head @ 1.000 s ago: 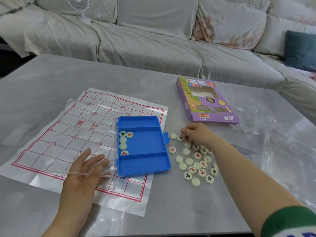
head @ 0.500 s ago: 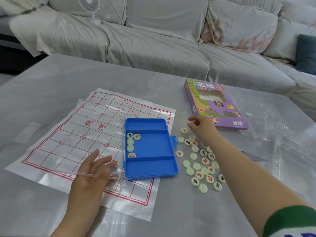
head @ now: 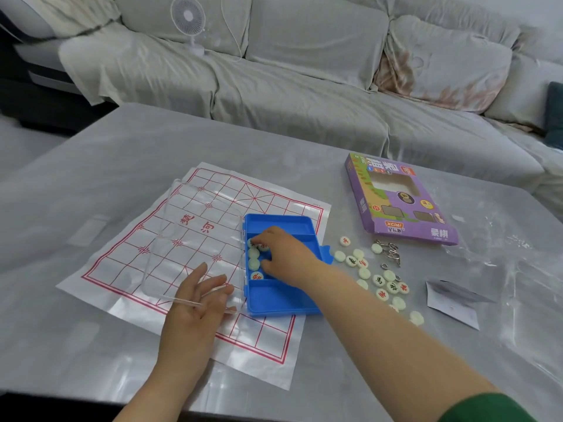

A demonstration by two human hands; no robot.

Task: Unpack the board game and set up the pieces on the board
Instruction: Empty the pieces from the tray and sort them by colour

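A paper board [head: 195, 226] with red grid lines lies on the grey table. On its right part sits a blue tray [head: 283, 296], and its clear lid [head: 195, 239] lies open to the left. A short column of round pale pieces [head: 253, 263] lies along the tray's left side. My right hand [head: 286, 257] reaches into the tray, its curled fingertips pinching a piece at the top of that column. My left hand [head: 195, 303] rests flat with spread fingers on the near edge of the clear lid. Several loose pieces [head: 364, 273] lie on the table right of the tray.
A purple game box [head: 396, 202] lies at the back right, with small metal rings [head: 388, 249] in front of it. Right of the pieces is a folded paper slip [head: 454, 303]. A covered sofa with a small fan [head: 187, 18] stands behind the table.
My right hand has left the loose pile and moved left into the blue tray. My left hand stays on the lid. The view has shifted.
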